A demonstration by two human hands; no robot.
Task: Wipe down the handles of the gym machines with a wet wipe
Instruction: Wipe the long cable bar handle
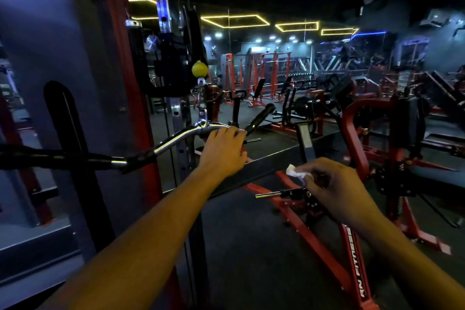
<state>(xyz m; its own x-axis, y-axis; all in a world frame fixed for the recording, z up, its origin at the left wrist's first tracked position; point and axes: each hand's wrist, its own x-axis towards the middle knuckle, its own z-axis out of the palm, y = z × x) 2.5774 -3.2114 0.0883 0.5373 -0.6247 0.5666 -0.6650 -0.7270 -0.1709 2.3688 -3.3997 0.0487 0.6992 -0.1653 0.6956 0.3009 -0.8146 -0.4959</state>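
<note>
Steadying the bar point(176, 137), left hand point(222, 151) curls over its chrome middle. Right hand point(334, 184) pinches the wipe point(295, 171), held clear of the bar. Wipe: soft, limp; needs wrapping round the grip point(259, 118). Bar hangs from cable, likely swings. Open room right; post point(120, 70) crowds left.

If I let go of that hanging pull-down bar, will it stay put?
Probably not. The bar hangs from one link below the yellow ball, so it would likely swing and tilt. Its chrome looks slick; the left hand grips it while the right hand holds the wipe.
</note>
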